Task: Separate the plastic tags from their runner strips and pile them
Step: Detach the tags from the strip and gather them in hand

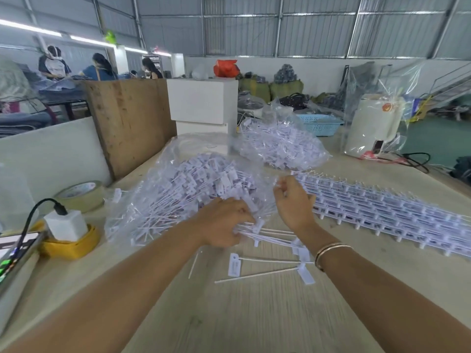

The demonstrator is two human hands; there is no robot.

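Mid-tabletop, the bagged pile (193,192) could slide if the left hand (224,222), fingers curled round a tag bundle (257,231), shoves it, while the right hand (295,200), pinching something unclear, could scatter the strips (382,210) lying toward the right edge.

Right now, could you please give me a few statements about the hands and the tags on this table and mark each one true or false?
1. The left hand grips a bundle of loose tags. True.
2. The runner strips lie left of both hands. False: they lie to the right.
3. The right hand rests flat on the table. False: it is raised, fingers curled, apparently pinching something small.
4. A few separated tags lie on the table near the wrists. True.
5. The tape roll sits on the strips. False: it sits far left.
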